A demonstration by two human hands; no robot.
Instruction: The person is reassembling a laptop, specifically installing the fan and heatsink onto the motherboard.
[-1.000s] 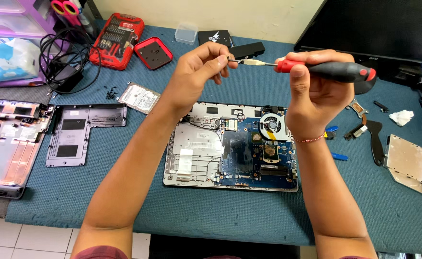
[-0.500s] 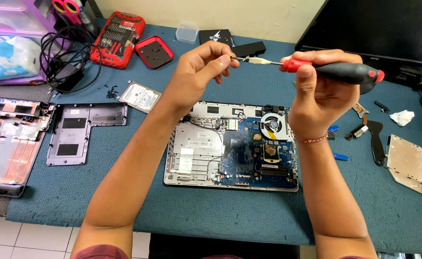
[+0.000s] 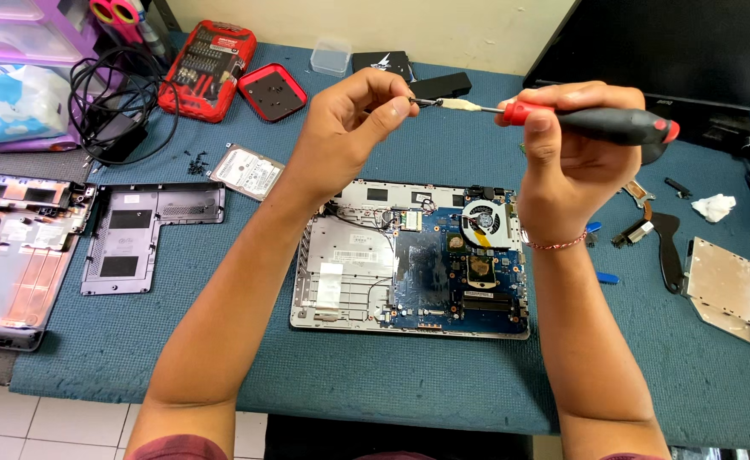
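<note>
From my remote seat, reading left to right: the black plastic laptop bottom cover [image 3: 17,247] and the dark grey access panel [image 3: 149,234] already lie off on the blue-covered surface [image 3: 221,375], with the silver hard drive [image 3: 247,170] beside loose screws, so I judge the strip-down well along. The opened laptop chassis with its blue circuit board and round fan [image 3: 413,260] remains, board apparently in place. Above it my left hand [image 3: 345,128] pinches something tiny at the tool's tip; I cannot tell what. The red-and-black-handled screwdriver [image 3: 588,121] lies nearly level, long axis left-right, tip pointing left, with the right hand [image 3: 562,158] in a closed grip around its handle.
</note>
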